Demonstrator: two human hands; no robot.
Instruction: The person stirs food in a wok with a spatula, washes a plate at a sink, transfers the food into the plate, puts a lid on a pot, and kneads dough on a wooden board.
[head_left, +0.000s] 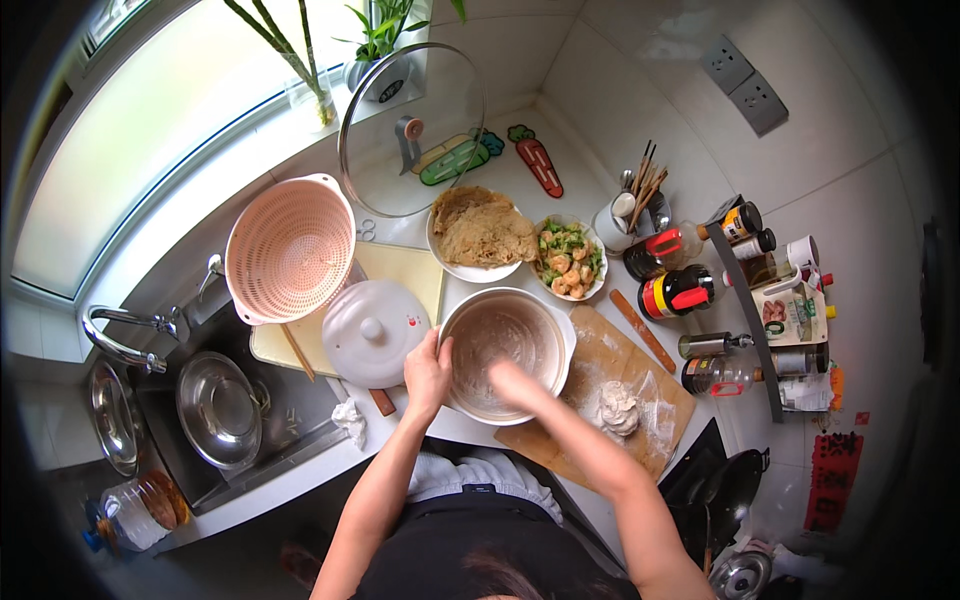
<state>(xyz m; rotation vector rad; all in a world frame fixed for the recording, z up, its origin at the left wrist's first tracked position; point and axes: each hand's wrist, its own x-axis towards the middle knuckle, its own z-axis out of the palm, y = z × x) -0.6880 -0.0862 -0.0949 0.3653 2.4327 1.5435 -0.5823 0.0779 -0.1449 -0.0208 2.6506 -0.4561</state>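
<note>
A white two-handled pot (555, 322) with floury residue on its inner wall sits at the counter's front edge. My left hand (429, 375) grips its left rim, thumb at the inside. Inside the pot is my right hand (514, 382), blurred, its fingers hard to make out against the bottom. Right of the pot, a rough lump of dough (618, 409) rests on a floured wooden board (585, 442). A white ceramic lid (375, 352) lies left of the pot. Behind it stand a plate of flatbreads (484, 232) and a dish of shrimp with greens (571, 259).
A pink colander (292, 251) stands near the sink (292, 450), which holds a metal bowl (220, 410). A glass lid (412, 127) stands upright at the back. A wooden rolling pin (642, 331) lies beside the board, close to sauce bottles (679, 292). A black wok (731, 495) is at the lower right.
</note>
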